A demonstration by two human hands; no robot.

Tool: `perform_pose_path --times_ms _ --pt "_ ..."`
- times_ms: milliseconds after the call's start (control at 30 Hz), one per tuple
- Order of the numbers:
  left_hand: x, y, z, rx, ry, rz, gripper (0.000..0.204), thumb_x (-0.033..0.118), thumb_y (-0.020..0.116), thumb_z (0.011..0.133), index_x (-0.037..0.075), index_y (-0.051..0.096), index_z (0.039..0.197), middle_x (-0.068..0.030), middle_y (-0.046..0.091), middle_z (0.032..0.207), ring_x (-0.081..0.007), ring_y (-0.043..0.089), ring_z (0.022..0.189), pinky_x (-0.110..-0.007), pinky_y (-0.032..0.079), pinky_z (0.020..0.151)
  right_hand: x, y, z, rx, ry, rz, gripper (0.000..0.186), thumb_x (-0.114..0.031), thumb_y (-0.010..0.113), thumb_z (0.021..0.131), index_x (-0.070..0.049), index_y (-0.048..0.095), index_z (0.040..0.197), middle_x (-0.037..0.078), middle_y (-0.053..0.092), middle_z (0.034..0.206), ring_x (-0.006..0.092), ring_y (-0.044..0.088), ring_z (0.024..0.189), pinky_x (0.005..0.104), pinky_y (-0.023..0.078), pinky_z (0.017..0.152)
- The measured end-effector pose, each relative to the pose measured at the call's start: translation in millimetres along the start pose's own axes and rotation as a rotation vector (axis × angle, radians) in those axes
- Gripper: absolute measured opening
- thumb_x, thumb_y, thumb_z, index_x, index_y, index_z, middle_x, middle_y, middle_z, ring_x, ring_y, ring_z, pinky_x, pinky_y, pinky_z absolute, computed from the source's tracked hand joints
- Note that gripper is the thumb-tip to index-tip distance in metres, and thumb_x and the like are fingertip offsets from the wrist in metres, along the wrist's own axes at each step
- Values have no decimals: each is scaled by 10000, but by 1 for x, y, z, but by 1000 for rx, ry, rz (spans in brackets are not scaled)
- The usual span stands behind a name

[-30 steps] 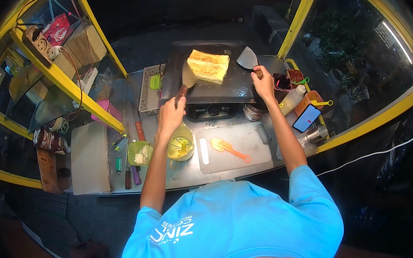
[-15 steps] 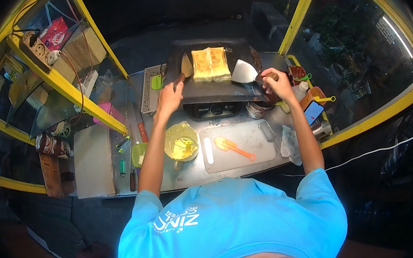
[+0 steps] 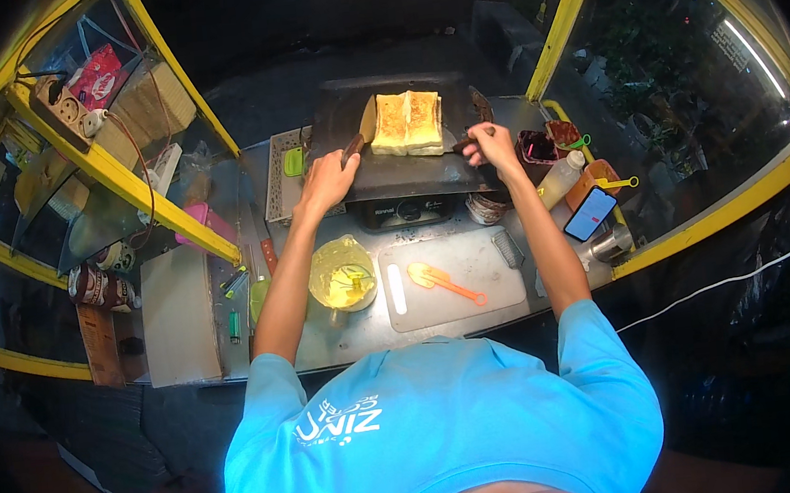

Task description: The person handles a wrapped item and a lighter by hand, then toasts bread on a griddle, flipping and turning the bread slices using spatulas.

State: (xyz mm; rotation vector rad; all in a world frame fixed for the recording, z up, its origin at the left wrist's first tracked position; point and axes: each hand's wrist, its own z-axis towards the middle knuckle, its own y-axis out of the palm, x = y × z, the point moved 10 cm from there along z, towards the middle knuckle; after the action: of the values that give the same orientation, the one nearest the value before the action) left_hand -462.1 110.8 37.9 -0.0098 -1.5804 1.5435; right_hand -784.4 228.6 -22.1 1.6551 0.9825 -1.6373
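Golden toasted bread (image 3: 405, 118), seamed down the middle, lies on a dark griddle (image 3: 337, 116) at the far middle of the counter. My left hand (image 3: 336, 173) is closed on the wooden handle of a metal spatula (image 3: 367, 120), whose blade is at the bread's left side. My right hand (image 3: 490, 145) grips a second spatula's dark handle at the lower right of the bread; that blade is mostly hidden, apparently low against or under the bread's edge.
A cutting board (image 3: 402, 314) with an orange spreader (image 3: 446, 281) lies nearer me, beside a tub of yellow spread (image 3: 341, 274). Bottles (image 3: 559, 176), a phone (image 3: 589, 214) and containers crowd the right. A yellow-framed glass stall (image 3: 121, 164) borders both sides; a basket (image 3: 281, 172) stands left of the griddle.
The bread has turned from tilted to straighter on the griddle. The right spatula has moved down, then leftward against the bread, its blade now mostly hidden. My left hand has shifted slightly.
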Motion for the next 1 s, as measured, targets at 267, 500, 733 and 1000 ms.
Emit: perform_pose_path --times_ms 267,500,733,1000 --pt "6 -6 -28 22 -18 -48 454 404 494 958 -18 662 961 -295 663 900 -468 636 903 -519 487 800 -139 41 -77 141 -698 -823 181 -213 624 848 -86 614 976 129 650 703 312 681 697 427 498 648" --pt "22 4 -31 -4 -24 -38 460 408 488 961 -20 655 934 -289 663 872 -470 636 882 -534 484 777 -104 22 -89 174 -514 -788 181 -215 646 854 -114 626 1004 161 711 869 386 680 830 479 517 699" --pt "21 2 -34 30 -46 -32 463 419 483 962 -8 661 955 -281 664 854 -468 639 869 -530 482 772 -107 58 -119 128 -637 -817 140 -185 640 868 -98 614 974 148 676 786 361 660 725 443 503 635" --pt "0 -7 -34 36 -124 -112 493 445 493 957 -14 672 941 -275 667 848 -463 647 882 -513 485 772 -85 11 -104 207 -385 -604 166 -226 642 873 -101 653 982 148 702 802 345 689 762 414 518 680"
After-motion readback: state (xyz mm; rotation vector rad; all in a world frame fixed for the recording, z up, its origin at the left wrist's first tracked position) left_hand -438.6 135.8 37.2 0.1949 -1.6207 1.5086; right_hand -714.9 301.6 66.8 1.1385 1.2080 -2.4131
